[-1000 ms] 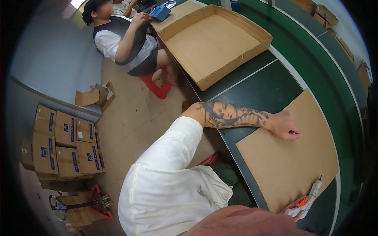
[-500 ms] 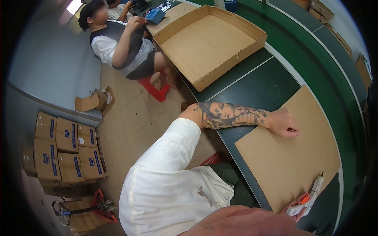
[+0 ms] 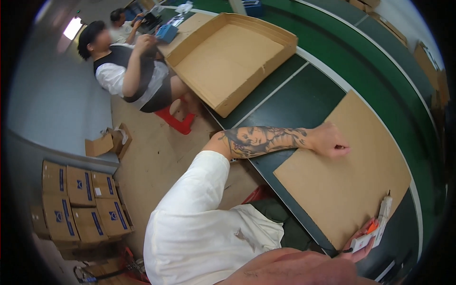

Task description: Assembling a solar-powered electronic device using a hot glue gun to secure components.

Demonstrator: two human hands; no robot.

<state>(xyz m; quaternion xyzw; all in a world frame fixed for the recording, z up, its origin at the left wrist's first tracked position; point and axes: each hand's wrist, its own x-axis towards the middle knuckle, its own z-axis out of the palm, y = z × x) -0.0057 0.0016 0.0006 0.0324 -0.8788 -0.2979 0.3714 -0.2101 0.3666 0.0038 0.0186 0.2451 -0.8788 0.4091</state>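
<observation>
My left hand (image 3: 328,140) is closed in a loose fist at the far part of a flat brown cardboard sheet (image 3: 342,185) on the table. Its tattooed forearm crosses the table's near edge. Whatever the curled fingers hold, if anything, I cannot make out. At the sheet's lower right corner, my right hand (image 3: 359,244) wraps round the handle of a white glue gun (image 3: 384,216) with an orange trigger. The gun's thin dark tip points away from me, and a dark cord comes out at the handle's end.
A large shallow cardboard tray (image 3: 221,102) stands farther along the dark green table (image 3: 266,102). Beyond it a co-worker (image 3: 135,71) sits on a red stool (image 3: 178,118), near a blue box (image 3: 166,32). Stacked cartons (image 3: 78,185) line the left wall.
The view has shifted, so the table, tray and co-worker sit differently in it. My left hand stays closed over the cardboard; the right hand still grips the glue gun, now showing more of its handle.
</observation>
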